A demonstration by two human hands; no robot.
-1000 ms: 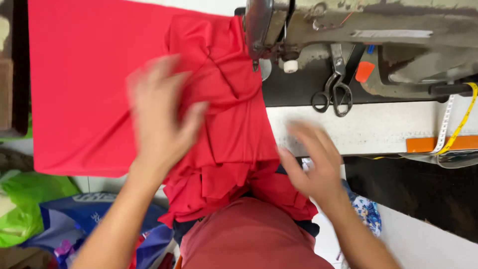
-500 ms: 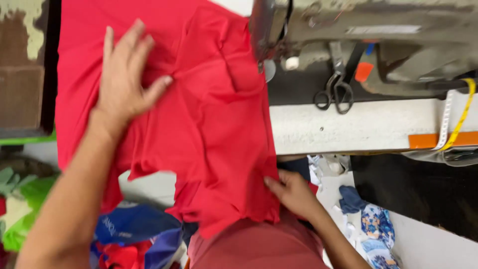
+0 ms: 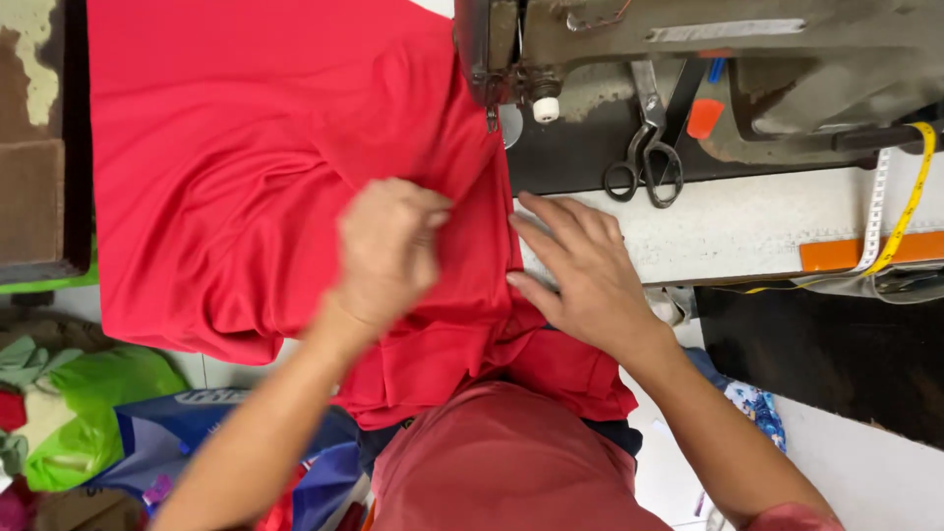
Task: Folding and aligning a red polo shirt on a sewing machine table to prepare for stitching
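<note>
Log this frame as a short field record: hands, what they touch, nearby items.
left hand: knuckles bent, pinching red fabric
right hand: fingers spread, flat at the fabric's edge on the table
fabric: spread left of the sewing machine, reaching under its needle end
scissors: lying on the machine bed, untouched
tape measure: yellow, draped at right
below table: bags and cloth scraps

A plain bright red knit fabric point(image 3: 246, 167) lies spread and creased across the table, its right edge bunched at the sewing machine's needle and its lower part drooping off the near edge.
</note>
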